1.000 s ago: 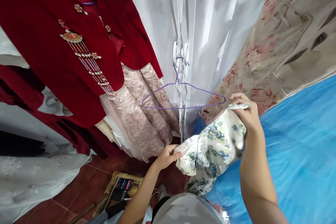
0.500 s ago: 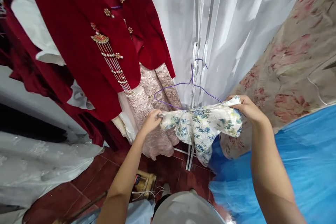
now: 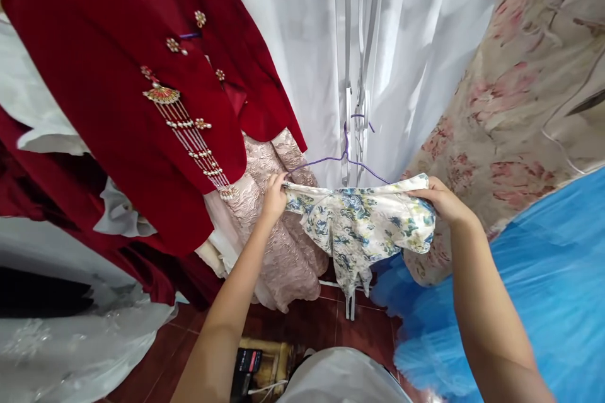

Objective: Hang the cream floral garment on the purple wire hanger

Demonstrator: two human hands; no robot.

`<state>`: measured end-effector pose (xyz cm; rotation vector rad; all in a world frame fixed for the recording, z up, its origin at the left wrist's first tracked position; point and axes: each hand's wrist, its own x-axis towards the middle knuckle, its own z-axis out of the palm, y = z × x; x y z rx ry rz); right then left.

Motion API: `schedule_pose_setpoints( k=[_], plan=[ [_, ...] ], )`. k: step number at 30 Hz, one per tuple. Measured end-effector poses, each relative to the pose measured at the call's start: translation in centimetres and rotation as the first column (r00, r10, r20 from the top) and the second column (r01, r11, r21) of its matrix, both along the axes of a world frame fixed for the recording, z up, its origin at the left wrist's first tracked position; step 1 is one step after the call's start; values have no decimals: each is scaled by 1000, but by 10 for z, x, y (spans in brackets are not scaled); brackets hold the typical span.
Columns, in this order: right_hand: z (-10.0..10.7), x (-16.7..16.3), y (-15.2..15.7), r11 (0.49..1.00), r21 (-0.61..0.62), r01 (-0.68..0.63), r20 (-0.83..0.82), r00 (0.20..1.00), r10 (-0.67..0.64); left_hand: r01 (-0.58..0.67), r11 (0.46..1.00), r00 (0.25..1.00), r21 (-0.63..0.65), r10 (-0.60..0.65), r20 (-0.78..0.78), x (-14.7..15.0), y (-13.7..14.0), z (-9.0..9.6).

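Observation:
A white garment with a blue and yellow floral print (image 3: 359,217) is stretched sideways between my two hands. My left hand (image 3: 275,198) pinches its upper left end. At the upper right end, my right hand (image 3: 442,200) grips the fabric between thumb and fingers. A purple wire hanger (image 3: 346,156) hangs by its hook from the white metal stand (image 3: 348,107). The garment's top edge lies along the hanger's lower part and hides it. Whether the hanger is inside the garment, I cannot tell.
At the left hangs a dark red velvet jacket (image 3: 142,88) with a beaded ornament, over a pink brocade skirt (image 3: 283,258). White curtains (image 3: 302,44) stand behind. On the right are a floral beige cloth (image 3: 510,101) and blue tulle (image 3: 534,289). A wooden stool (image 3: 274,359) stands low on the tiled floor.
My left hand has risen slightly and moved left, lifting the garment's left end so its top edge is straighter and covers more of the hanger. The view has shifted right.

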<state>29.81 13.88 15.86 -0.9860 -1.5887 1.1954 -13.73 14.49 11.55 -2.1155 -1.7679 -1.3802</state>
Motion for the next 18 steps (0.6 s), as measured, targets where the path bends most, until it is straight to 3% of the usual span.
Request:
schedule_pose_setpoints(
  k=[3, 6, 10, 14, 15, 18],
  plan=[
    [17, -9, -7, 984, 174, 42, 208, 975, -79, 124, 992, 990, 30, -122, -64, -10, 1, 14],
    [28, -30, -15, 913, 383, 140, 373, 881, -292, 261, 964, 964, 51, -258, -65, 3, -2, 39],
    [25, -62, -20, 807, 488, 331, 341, 779, -526, 394, 908, 919, 144, -392, -46, 53, -12, 70],
    [11, -55, -32, 668, 499, 552, 214, 669, -712, 327, 921, 944, 213, -329, -27, 78, -19, 73],
    [5, -46, -37, 664, 490, 565, 225, 654, -722, 287, 935, 956, 207, -293, -3, 76, -19, 69],
    [-7, -21, -51, 734, 437, 519, 275, 700, -659, 196, 971, 978, 134, -203, 42, 62, -19, 55]
  ],
)
